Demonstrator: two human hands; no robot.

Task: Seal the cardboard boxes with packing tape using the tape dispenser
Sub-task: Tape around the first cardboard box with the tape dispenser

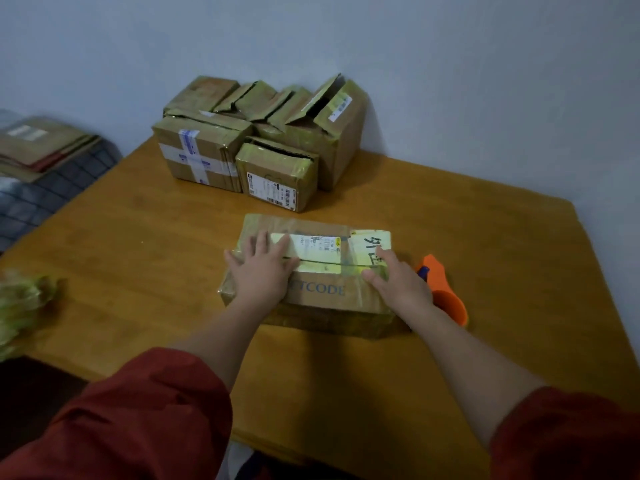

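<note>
A flat cardboard box with yellow labels lies in the middle of the wooden table. My left hand lies flat on the left part of its top, fingers spread across the flap seam. My right hand presses flat on the right part of the top, fingers over the yellow label. The orange tape dispenser rests on the table just right of the box, partly hidden behind my right hand and wrist.
Several more cardboard boxes are stacked at the table's far edge against the wall, some with open flaps. A crumpled wad of yellowish tape sits at the left edge. Flattened cardboard lies on a checked surface beyond the table's left.
</note>
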